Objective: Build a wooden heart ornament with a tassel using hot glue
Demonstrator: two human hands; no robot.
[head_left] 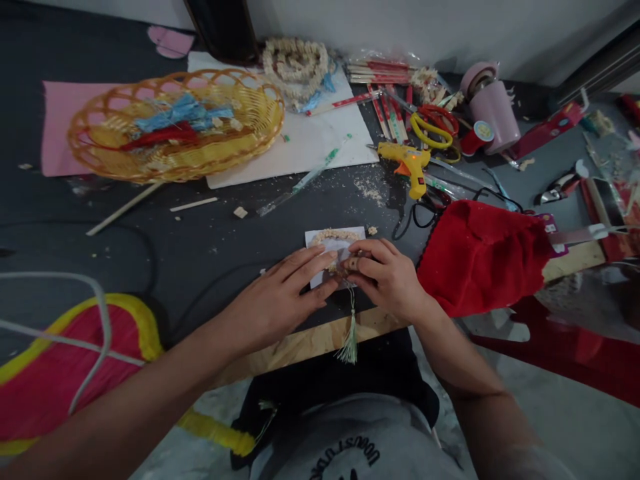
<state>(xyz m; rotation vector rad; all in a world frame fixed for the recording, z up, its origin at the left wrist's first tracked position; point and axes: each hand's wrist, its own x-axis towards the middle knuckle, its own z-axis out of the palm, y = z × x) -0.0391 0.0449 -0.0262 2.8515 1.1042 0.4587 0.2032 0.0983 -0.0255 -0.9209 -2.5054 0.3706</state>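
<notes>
A ring of small beige pieces point(336, 234) lies on a white card point(359, 233) in front of me, partly covered by my fingers. My left hand point(280, 293) is open, its fingers stretched over the left side of the ring and card. My right hand point(387, 273) is closed in a pinch at the ring's right side; a small brownish piece shows at its fingertips, too hidden to name. Below the fingers a pale green tassel point(349, 341) hangs by its cord over the table's wooden edge.
Behind the card lie a wicker basket point(113, 167) with blue and red bundles, and a yellow glue gun point(407, 157) with its orange light lit. A red cloth point(483, 257) is close to my right hand. To the left sits a pink shape with yellow trim point(135, 313).
</notes>
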